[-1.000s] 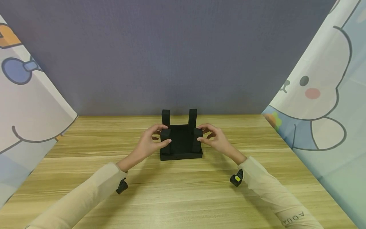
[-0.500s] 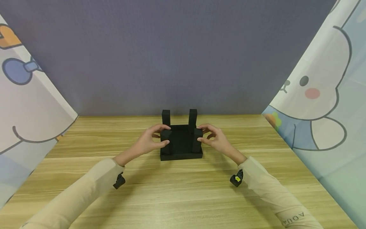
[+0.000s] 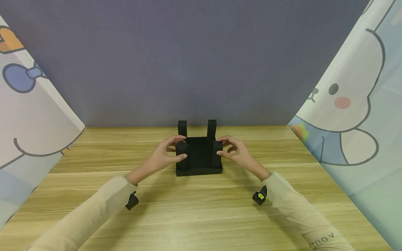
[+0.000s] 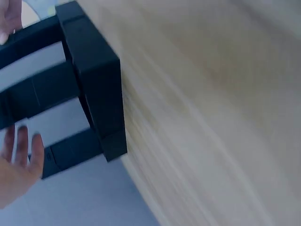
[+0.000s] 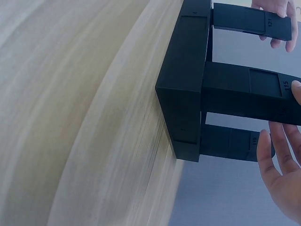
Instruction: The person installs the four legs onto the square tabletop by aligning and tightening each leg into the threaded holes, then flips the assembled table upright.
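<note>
A black square base [image 3: 201,171] stands at the back of the table, with an upright black post at each corner. My left hand [image 3: 161,153] holds the top of the front-left post [image 3: 182,158] between thumb and fingers; that top looks turned out of line with the part below. A seam crosses this near post [image 4: 44,92] in the left wrist view. With thumb and fingers, my right hand [image 3: 237,152] grips the front-right post [image 3: 216,157], whose upper end bears a small number in the right wrist view. The hands partly cover both tops.
Two rear posts, left [image 3: 182,127] and right [image 3: 211,127], rise close to the grey back panel [image 3: 194,62]. Cartoon-printed cloths flank the wooden table [image 3: 198,212] on the left [image 3: 37,115] and right [image 3: 351,90]. Small black devices hang below both wrists.
The left fingers and wrist have shifted slightly, and the top of the front-left post has turned in their grip. The right hand and the base have stayed in place.
</note>
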Available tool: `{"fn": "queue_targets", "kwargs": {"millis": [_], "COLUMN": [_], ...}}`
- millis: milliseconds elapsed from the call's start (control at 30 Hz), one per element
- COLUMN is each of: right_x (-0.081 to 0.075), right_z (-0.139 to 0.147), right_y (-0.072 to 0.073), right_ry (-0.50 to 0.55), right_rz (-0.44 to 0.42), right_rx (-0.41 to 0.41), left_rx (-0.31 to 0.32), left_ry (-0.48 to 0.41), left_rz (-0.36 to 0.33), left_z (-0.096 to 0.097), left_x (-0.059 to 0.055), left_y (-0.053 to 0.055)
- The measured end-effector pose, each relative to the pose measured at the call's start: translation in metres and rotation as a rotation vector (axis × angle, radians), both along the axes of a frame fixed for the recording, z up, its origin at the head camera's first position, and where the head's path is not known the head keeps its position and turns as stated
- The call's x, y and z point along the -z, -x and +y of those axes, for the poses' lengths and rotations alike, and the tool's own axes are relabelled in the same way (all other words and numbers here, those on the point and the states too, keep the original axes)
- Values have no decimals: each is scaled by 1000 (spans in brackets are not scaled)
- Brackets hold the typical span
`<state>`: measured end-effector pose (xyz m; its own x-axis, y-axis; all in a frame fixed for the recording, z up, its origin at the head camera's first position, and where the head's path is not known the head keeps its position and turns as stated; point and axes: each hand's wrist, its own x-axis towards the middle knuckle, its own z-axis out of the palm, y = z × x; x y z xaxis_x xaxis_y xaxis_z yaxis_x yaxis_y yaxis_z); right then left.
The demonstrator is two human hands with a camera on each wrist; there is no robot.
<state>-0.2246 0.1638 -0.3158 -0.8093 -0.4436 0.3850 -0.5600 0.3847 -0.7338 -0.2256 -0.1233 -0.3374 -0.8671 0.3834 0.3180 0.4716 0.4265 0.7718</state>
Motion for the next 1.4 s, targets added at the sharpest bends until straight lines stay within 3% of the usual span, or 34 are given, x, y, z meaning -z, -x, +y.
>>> {"fn": "queue_targets", "kwargs": {"millis": [167,400,700,900,1033,1233,1400], "right_x": [0,2,1,1,13,20,28], "right_z": [0,1,1,1,4,6,8], "right_y": [0,1,0,0,10,17,23], "right_ry": [-3,1,-5,1,8,0,1], "right_rz": [3,15,-10,-4,13,-9,12], "right_rx": [5,-1,12,8,6,12,8], "left_rx": [-90,-158,-96,-12,18,29,-16], "left_ry": [-68,-58,-14,38,54,52,16], "left_rz": [23,45,88,40,10,3,-27], "left_z": [6,9,4,-1,-4,-5,-4], "left_x": [4,4,1,-3,-5,-5,-1], "left_y": [-9,-15,-9,-3,0,0,-3]}}
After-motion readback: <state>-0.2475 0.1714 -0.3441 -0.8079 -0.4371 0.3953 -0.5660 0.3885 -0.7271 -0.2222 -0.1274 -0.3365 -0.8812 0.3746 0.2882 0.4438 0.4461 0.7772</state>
